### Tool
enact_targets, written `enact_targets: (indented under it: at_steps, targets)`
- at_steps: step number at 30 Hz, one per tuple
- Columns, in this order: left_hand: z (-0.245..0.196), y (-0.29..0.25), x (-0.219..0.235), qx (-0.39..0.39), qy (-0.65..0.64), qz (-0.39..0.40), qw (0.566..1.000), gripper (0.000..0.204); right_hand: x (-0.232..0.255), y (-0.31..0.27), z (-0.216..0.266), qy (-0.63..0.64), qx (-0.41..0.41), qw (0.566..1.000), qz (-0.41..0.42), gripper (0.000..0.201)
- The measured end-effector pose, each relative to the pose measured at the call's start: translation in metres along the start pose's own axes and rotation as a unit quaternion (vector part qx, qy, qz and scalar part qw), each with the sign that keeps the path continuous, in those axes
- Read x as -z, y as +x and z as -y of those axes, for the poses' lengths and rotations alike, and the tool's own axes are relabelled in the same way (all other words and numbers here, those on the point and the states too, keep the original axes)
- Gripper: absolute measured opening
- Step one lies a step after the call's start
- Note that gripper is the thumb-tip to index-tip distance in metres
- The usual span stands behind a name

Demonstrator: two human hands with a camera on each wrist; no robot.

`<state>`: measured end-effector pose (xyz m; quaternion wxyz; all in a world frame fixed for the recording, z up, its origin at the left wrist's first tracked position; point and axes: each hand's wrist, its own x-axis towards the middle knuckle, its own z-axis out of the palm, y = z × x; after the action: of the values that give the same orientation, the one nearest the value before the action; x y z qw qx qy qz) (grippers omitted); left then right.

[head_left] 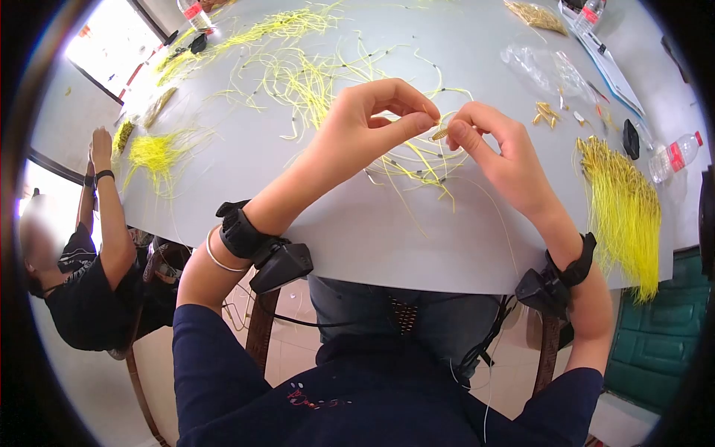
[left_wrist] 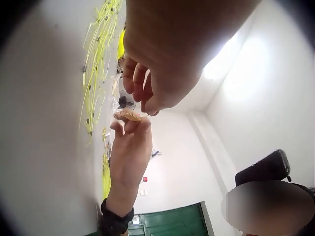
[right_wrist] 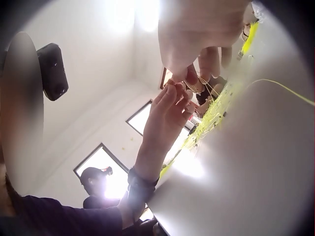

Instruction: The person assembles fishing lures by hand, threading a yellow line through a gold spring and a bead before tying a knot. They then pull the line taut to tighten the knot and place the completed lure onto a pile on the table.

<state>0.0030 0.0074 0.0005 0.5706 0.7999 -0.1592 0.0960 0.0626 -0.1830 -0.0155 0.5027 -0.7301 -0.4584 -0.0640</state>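
Observation:
Over the grey table [head_left: 357,253], my two hands meet almost fingertip to fingertip. My right hand [head_left: 503,145] pinches a small gold ribbed piece [head_left: 440,135], which also shows at the fingertips in the left wrist view, where the gold ribbed piece [left_wrist: 130,115] lies across them. My left hand [head_left: 365,123] has thumb and forefinger pressed together beside it, on what looks like the end of a thin line; the fingers mostly hide it. A thin pale line [head_left: 500,208] trails below my right hand. Yellow-green lines with small dark beads [head_left: 298,82] lie loosely behind both hands.
At right lies a bundle of yellow lines with gold ends [head_left: 622,205], near a bottle [head_left: 676,156]. Loose gold pieces [head_left: 547,115], clear plastic bags [head_left: 547,71] and a clipboard [head_left: 611,59] are farther back. Another person [head_left: 89,268] sits at left by a yellow pile [head_left: 160,155].

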Motion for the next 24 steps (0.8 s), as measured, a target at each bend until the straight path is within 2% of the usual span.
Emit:
enact_targets:
  at_steps: [2, 4, 5, 7, 8, 10, 12, 15, 20, 22, 24]
  targets:
    - [0.000, 0.000, -0.001, 0.062, -0.055, 0.007, 0.997, 0.010, 0.001, -0.001, 0.008, 0.028, -0.027, 0.999, 0.013, 0.021]
    - [0.001, -0.001, -0.004, 0.074, -0.079, 0.005, 0.994, 0.011, 0.000, -0.001, 0.015, 0.086, -0.137, 0.987, 0.005, 0.014]
    - [0.002, -0.001, -0.005, 0.086, -0.104, 0.003, 0.991, 0.011, 0.001, -0.001, 0.015, 0.086, -0.136, 0.987, 0.005, 0.014]
    - [0.004, -0.002, -0.005, 0.071, -0.078, 0.000, 0.994, 0.012, 0.004, -0.001, 0.015, 0.046, -0.192, 0.980, 0.026, 0.012]
    - [0.005, -0.002, -0.005, 0.057, -0.053, -0.003, 0.997, 0.012, 0.003, -0.001, 0.015, 0.046, -0.193, 0.980, 0.025, 0.012]
    - [0.003, -0.001, -0.005, 0.063, -0.060, 0.006, 0.996, 0.012, -0.001, -0.001, 0.012, 0.139, -0.178, 0.974, 0.035, 0.014]
    - [0.004, -0.001, -0.004, 0.069, -0.066, 0.011, 0.995, 0.012, -0.004, -0.002, 0.009, 0.143, -0.171, 0.974, 0.038, 0.014]
    - [0.007, -0.002, -0.005, 0.039, -0.050, 0.014, 0.998, 0.013, -0.007, -0.003, 0.010, 0.133, -0.169, 0.976, 0.042, 0.014]
    - [0.009, -0.001, -0.007, 0.029, -0.038, -0.012, 0.999, 0.020, -0.007, -0.004, 0.007, 0.103, -0.146, 0.983, 0.036, 0.012]
    - [0.010, -0.001, -0.006, 0.033, -0.028, -0.006, 0.999, 0.024, -0.008, -0.004, 0.012, 0.131, -0.145, 0.981, 0.002, 0.010]
    - [0.010, -0.001, -0.005, 0.039, -0.019, 0.001, 0.999, 0.027, -0.004, -0.003, 0.015, 0.124, -0.157, 0.980, 0.002, 0.010]
